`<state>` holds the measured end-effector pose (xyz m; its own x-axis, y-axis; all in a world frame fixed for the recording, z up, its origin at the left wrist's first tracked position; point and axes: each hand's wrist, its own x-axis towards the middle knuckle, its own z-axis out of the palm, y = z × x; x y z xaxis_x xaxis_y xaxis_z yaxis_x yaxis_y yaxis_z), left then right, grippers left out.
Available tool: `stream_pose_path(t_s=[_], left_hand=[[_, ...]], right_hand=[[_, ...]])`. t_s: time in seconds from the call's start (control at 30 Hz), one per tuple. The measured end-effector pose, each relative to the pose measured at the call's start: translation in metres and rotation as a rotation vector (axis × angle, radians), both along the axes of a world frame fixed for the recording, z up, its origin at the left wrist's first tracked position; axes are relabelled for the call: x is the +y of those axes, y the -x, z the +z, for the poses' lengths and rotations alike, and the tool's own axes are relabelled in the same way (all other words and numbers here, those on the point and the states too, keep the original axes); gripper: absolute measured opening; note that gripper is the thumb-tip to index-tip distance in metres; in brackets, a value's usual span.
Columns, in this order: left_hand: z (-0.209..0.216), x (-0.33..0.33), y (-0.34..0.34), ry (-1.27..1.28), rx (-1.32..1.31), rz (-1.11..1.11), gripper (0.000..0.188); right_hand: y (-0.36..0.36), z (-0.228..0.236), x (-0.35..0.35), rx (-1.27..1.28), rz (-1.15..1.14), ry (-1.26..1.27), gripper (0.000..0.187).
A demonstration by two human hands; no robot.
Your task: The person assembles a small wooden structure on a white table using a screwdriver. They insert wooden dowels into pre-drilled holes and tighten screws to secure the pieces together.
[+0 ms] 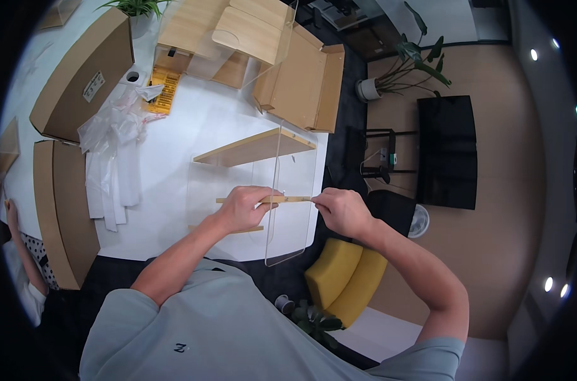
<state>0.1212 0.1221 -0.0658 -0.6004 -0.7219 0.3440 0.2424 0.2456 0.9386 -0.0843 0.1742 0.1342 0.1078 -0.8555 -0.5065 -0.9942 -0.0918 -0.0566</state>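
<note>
My left hand point(245, 207) is closed around a thin pale wooden board point(295, 199), seen nearly edge-on above the white table. At that board's right end my right hand point(342, 209) pinches with thumb and fingertips; whatever sits between them is too small to make out. A clear plastic panel point(275, 236) stands upright across the board, next to my left fingers. Farther off, a larger wooden board point(253, 147) stands on edge against the same panel. Another narrow wooden board point(247, 229) lies below my left hand, partly hidden by it.
Cardboard boxes point(66, 209) line the table's left side, beside crumpled plastic wrapping point(117, 136) and a yellow tool case point(163, 91). At the back are a wooden cabinet point(247, 32) and an open carton point(301, 89). A yellow chair point(342, 279) stands lower right; another person's arm point(26, 257) shows far left.
</note>
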Motion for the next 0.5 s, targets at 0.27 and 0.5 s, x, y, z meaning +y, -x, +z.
stream_pose_path(t_s=[0.27,0.5], left_hand=[[0.0,-0.002,0.004,0.0,0.005,-0.003,0.023],[0.002,-0.006,-0.004,-0.015,-0.023,-0.011,0.021]], right_hand=[[0.002,-0.003,-0.017,-0.296,-1.192,-0.314,0.017],[-0.007,0.009,-0.006,0.14,0.328,0.046,0.02]])
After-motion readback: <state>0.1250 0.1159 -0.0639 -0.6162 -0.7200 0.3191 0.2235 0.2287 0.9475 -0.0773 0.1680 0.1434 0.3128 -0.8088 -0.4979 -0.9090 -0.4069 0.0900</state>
